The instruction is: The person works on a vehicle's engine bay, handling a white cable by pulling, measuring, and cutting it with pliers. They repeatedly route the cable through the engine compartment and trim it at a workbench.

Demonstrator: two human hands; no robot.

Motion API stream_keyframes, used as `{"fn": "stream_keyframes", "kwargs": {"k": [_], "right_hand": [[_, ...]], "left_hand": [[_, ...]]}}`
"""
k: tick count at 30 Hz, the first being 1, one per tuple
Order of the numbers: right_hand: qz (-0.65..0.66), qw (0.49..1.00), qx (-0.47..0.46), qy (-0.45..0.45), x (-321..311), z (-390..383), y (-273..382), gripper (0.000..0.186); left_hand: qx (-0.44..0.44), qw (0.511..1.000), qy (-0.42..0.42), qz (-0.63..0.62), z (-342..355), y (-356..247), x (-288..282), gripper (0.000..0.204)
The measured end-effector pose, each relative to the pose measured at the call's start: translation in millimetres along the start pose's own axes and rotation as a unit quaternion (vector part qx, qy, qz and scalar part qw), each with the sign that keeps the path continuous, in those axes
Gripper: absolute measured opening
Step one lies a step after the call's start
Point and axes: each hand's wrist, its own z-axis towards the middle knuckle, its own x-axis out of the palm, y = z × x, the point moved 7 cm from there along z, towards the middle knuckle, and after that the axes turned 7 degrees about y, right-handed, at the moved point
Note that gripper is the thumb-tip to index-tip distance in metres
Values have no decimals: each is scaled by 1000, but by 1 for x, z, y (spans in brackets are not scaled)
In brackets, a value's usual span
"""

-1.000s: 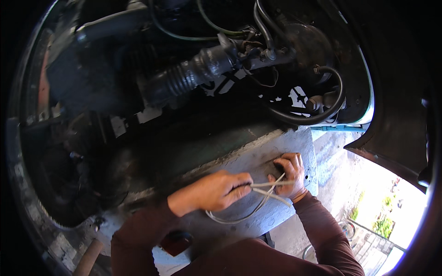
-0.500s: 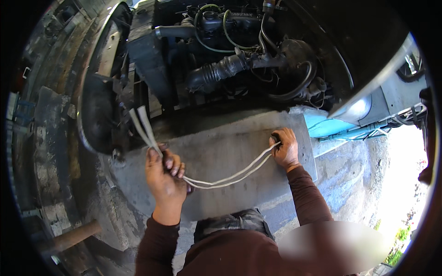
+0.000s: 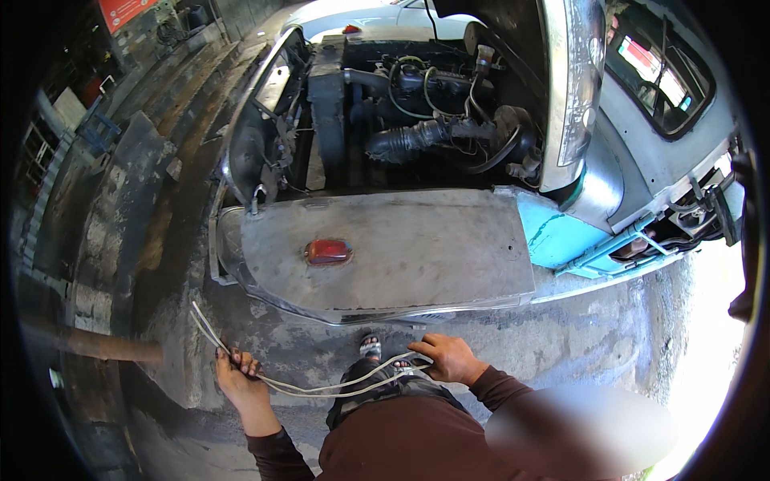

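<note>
A doubled pale cord (image 3: 337, 394) sags between my two hands above the concrete ground. My left hand (image 3: 241, 381) grips it near its two loose ends, which stick up to the left. My right hand (image 3: 449, 361) is closed on the other part, lower right of centre. Beyond them is a flat, worn metal fender (image 3: 409, 248) with a red lamp (image 3: 327, 250) on it. Behind that sits an exposed engine (image 3: 421, 104) with hoses and a ribbed duct (image 3: 401, 144). My feet in sandals show below the fender.
A light blue body panel (image 3: 545, 232) with a tubular step and a windowed cab (image 3: 658, 88) stand at the right. A white car (image 3: 385, 16) is at the back. Stepped concrete (image 3: 112, 200) runs along the left, with a brown pipe (image 3: 112, 346) at lower left.
The view has pulled back from the engine bay, showing more fender and ground. My hands have moved off the fender, and my left hand has drawn apart from my right with the cord.
</note>
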Motion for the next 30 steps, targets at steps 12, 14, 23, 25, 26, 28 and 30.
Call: {"fn": "stream_keyframes", "kwargs": {"k": [12, 14, 23, 25, 26, 28, 30], "right_hand": [[-60, 998, -23, 13, 52, 59, 57, 20], [-86, 996, -15, 32, 64, 73, 68, 19], [-56, 982, 146, 107, 147, 42, 76, 19], [-35, 978, 188, 88, 163, 15, 70, 21], [-29, 976, 207, 68, 173, 2, 65, 22], [-24, 969, 239, 51, 185, -14, 58, 23], [-26, 961, 271, 56, 193, -28, 53, 25]], "left_hand": [[92, 968, -82, 218, 12, -28, -78, 27], [87, 958, -63, 265, 29, -17, -98, 33], [-134, 956, 5, 263, 83, 37, -161, 40], [-141, 948, 44, 283, 83, 51, -143, 40], [-144, 949, 92, 267, 83, 58, -128, 38], [-149, 942, 190, 231, 80, 71, -93, 36], [-98, 905, 288, 299, 65, 67, -37, 31]]}}
